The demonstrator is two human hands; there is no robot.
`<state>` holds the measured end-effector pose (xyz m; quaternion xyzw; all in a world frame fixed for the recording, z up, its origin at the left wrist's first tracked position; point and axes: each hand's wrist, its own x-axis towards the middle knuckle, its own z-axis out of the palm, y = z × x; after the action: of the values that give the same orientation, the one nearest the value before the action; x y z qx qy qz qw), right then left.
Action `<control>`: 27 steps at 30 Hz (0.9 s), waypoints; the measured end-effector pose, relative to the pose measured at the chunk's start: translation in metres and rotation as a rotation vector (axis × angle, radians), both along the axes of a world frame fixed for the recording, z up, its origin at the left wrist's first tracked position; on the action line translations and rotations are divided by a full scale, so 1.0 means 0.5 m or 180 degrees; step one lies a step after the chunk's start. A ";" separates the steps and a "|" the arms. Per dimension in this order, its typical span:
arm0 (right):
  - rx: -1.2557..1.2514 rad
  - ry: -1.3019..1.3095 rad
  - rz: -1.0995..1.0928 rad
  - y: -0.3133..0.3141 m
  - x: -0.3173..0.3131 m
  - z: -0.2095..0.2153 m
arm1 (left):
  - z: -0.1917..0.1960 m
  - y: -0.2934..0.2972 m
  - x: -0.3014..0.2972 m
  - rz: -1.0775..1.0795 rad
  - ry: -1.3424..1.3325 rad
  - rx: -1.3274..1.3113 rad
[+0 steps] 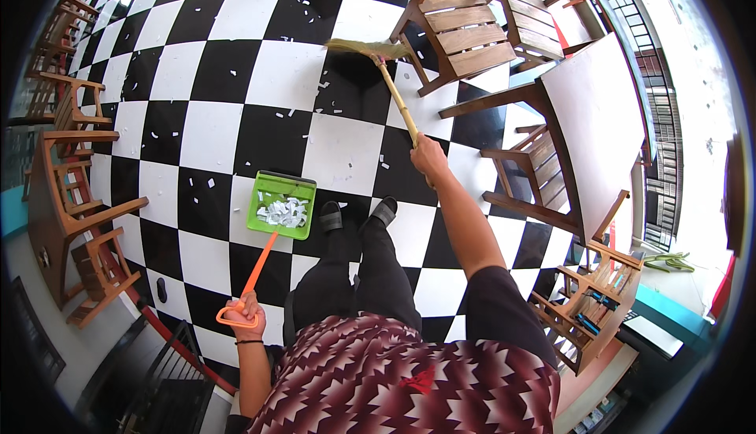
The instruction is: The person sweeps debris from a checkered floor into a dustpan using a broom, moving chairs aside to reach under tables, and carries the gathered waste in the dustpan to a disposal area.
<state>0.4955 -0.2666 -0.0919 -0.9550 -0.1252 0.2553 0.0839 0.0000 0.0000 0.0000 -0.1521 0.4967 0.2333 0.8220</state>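
Note:
My left hand [246,317] is closed round the orange handle of a green dustpan [256,212], which rests on the floor just left of my feet. A heap of white paper scraps [282,212] lies in the pan. In my right hand [430,158] is the light wooden stick of a broom [402,107], its arm stretched forward. The broom's straw bristles [366,46] spread sideways near the legs of a wooden chair. More small paper scraps [211,183] are strewn over the black and white checkered floor [268,76], ahead and to the left.
Wooden slatted chairs [466,32] and a white-topped table [594,135] stand on the right. Along the left side are more wooden chairs [102,272] and a brown table [49,221]. A black metal rack or chair [169,379] is at the lower left. A small dark object [162,290] lies on the floor nearby.

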 end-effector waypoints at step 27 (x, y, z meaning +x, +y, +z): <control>0.0970 0.0930 -0.1208 -0.008 -0.126 -0.005 | -0.192 -0.014 -0.211 0.0429 0.0561 -0.0445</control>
<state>0.4324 -0.2703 -0.0946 -0.8908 0.0324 0.3483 0.2899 -0.1055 -0.0072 -0.0958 -0.2209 0.5707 0.2653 0.7451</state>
